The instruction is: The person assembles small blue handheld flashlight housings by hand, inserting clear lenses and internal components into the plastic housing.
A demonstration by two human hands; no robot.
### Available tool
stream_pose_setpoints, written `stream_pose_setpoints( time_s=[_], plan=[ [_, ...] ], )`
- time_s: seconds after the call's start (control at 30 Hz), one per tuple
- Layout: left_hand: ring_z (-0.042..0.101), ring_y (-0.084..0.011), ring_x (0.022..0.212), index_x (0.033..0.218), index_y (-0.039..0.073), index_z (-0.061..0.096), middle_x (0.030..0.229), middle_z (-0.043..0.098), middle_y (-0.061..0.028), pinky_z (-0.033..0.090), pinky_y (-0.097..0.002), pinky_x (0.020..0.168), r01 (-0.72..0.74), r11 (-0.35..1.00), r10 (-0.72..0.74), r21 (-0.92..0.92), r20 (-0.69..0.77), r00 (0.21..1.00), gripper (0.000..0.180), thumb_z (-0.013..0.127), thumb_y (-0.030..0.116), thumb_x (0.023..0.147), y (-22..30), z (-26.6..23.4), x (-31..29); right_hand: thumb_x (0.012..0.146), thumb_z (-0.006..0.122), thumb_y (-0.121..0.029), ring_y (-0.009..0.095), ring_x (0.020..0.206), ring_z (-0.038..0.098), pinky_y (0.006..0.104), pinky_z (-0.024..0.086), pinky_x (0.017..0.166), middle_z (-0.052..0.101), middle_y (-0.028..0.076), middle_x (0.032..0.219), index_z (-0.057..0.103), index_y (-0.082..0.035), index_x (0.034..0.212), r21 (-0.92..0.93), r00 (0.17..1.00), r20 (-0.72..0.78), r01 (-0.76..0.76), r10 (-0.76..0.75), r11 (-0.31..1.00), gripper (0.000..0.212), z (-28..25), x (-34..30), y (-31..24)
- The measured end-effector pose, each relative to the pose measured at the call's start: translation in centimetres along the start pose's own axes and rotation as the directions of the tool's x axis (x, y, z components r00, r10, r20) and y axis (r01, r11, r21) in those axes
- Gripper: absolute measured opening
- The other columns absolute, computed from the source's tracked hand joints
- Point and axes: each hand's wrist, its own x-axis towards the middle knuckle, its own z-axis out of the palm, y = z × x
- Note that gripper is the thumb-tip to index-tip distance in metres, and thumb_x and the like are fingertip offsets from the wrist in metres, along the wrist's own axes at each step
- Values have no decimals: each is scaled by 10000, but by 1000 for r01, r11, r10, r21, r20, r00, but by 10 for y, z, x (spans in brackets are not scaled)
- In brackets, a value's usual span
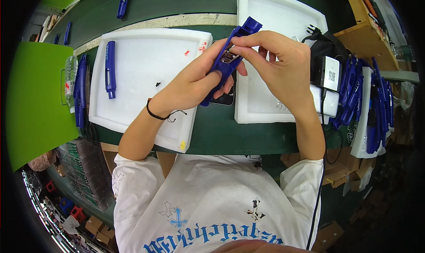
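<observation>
My left hand [197, 78] is closed around a long blue plastic housing [226, 67], tilted with its wide end up and to the right. Inside its hollow, small shiny metal parts show. At the upper part of the housing, thumb and fingertips of my right hand [281, 60] are pinched together; what they hold, if anything, is too small and covered to make out. Another blue shell [110, 71], with a long slot, lies in the left white foam tray [146, 35]. The right white foam tray [259, 118] is beneath my right hand.
A dark phone-like slab [225, 98] lies between the trays. On the right are a black bag [327, 49], a white device [331, 72] with a cable and piled blue parts [352, 91]. A bottle [70, 82] stands by the green panel [37, 98]. Behind runs a green surface [177, 3].
</observation>
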Motion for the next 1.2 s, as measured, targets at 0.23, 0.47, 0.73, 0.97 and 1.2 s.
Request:
stream_pose_setpoints(
  time_s=[0.23, 0.47, 0.73, 0.97, 1.2],
  plan=[
    [517, -89, 702, 1590, 70, 257, 1099, 588, -86, 444, -219, 573, -93, 984, 82, -150, -77, 994, 679, 416, -49, 941, 1, 2, -3, 781, 851, -134, 201, 826, 601, 293, 503, 658, 722, 22, 922, 807, -134, 972, -224, 950, -108, 262, -291, 939, 196, 11, 0, 8],
    [460, -35, 507, 1399, 59, 434, 887, 607, -34, 349, -190, 447, -148, 982, 120, -114, -224, 967, 316, 428, 216, 1125, -7, 11, 2, 793, 830, -149, 232, 995, 500, 349, 439, 830, 577, 59, 1106, 817, -209, 1132, -326, 963, -72, 224, -260, 918, 345, 16, -4, 4],
    [459, -46, 500, 1372, 64, 420, 812, 569, -45, 354, -192, 417, -189, 981, 196, 52, -301, 933, 271, 400, 186, 1131, -16, 23, 8, 950, 737, -184, 205, 974, 577, 344, 521, 824, 598, 78, 1146, 499, -90, 1403, 345, 941, -336, 155, -33, 926, 520, 53, -12, 8],
    [542, -56, 728, 1354, 12, 495, 945, 618, -30, 432, -225, 635, -199, 887, 350, 417, -327, 878, 286, 432, 103, 1091, -34, 34, 11, 1121, 439, -379, 177, 936, 676, 310, 556, 858, 697, 148, 1138, 456, -13, 1359, 822, 915, 189, -346, 356, 452, 437, 67, -29, 1],
    [594, -79, 837, 1435, 40, 478, 1044, 645, -58, 482, -237, 706, -123, 882, 320, 455, -387, 865, 357, 427, 77, 1084, -39, 47, 15, 1124, 438, -357, 177, 975, 680, 303, 553, 864, 699, 135, 1080, 511, -16, 1261, 797, 915, -30, -221, 403, 562, 374, 75, -38, 3]
  ],
)
